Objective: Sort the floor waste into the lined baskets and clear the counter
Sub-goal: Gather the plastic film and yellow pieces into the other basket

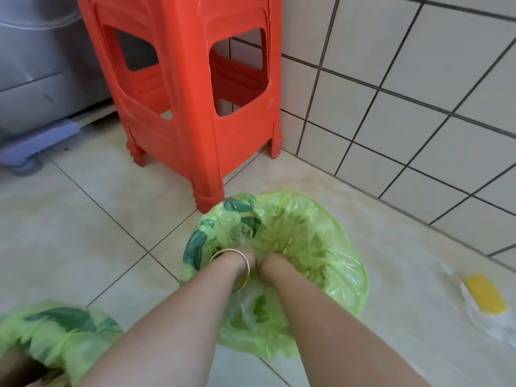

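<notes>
A basket lined with a light green plastic bag (329, 247) stands on the floor in front of me. Both my forearms reach down into it. My left hand (247, 258), with a silver bangle on the wrist, and my right hand (275, 259) are sunk among the crumpled plastic inside, so their fingers are hidden. A second green-lined basket (55, 331) sits at the lower left. A clear plastic wrapper with a yellow piece (485, 300) lies on the floor to the right.
A red plastic stool (190, 93) stands just behind the basket, against the white tiled wall (405, 93). A grey appliance on a purple wheeled base (36, 141) is at the far left. The floor is pale tile.
</notes>
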{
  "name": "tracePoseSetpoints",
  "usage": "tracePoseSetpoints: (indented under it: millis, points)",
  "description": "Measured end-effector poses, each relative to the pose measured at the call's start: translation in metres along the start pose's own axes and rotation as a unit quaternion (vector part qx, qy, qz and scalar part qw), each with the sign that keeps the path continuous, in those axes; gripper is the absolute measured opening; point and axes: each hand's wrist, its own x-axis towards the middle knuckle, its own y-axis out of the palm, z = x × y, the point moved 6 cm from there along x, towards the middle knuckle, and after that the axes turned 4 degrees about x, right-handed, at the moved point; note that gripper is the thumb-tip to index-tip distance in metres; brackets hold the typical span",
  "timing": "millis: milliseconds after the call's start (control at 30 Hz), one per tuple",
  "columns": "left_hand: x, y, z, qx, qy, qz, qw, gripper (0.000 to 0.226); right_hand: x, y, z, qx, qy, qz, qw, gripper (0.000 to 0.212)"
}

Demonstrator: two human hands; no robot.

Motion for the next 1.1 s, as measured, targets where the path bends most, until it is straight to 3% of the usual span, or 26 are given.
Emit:
tracePoseSetpoints:
  millis: [100,233,367,467,533,633,767,867,967,1033,1100]
  points:
    - [-0.009,-0.005,-0.007,-0.057,-0.001,0.0,0.998,0.046,-0.015,-0.007,0.014,-0.008,-0.037,0.013,0.999,0.037]
    - [-0.026,-0.017,-0.014,-0.099,0.019,-0.027,0.995,0.043,-0.043,-0.037,0.016,0.066,-0.069,-0.038,0.995,0.035]
    - [-0.045,-0.032,-0.024,-0.043,-0.01,-0.024,0.999,0.053,-0.085,-0.064,0.008,0.072,-0.073,-0.081,0.991,0.028]
    - [-0.067,-0.049,-0.037,0.118,-0.013,-0.095,0.988,0.045,-0.122,-0.088,-0.015,0.174,-0.073,-0.134,0.973,0.018]
    - [-0.083,-0.062,-0.059,0.258,0.014,-0.199,0.945,0.04,-0.143,-0.105,-0.035,0.21,-0.094,-0.186,0.955,0.02]
    - [-0.117,-0.062,-0.109,0.305,0.066,-0.295,0.903,0.036,-0.165,-0.125,-0.072,0.287,-0.114,-0.242,0.92,0.03]
    - [-0.165,-0.03,-0.185,0.117,0.277,-0.358,0.884,0.026,-0.185,-0.139,-0.132,0.329,-0.093,-0.298,0.891,0.024]
    - [-0.176,0.022,-0.218,0.009,0.36,-0.328,0.873,0.018,-0.186,-0.135,-0.181,0.278,-0.057,-0.302,0.91,0.022]
    - [-0.16,0.088,-0.217,-0.105,0.344,-0.259,0.896,0.018,-0.17,-0.113,-0.232,0.3,0.004,-0.275,0.914,0.017]
    - [-0.138,0.129,-0.196,-0.197,0.272,-0.212,0.918,0.021,-0.156,-0.093,-0.26,0.329,0.047,-0.269,0.904,0.025]
    - [-0.111,0.17,-0.171,-0.215,0.191,-0.172,0.942,0.024,-0.139,-0.073,-0.28,0.331,0.076,-0.256,0.905,0.032]
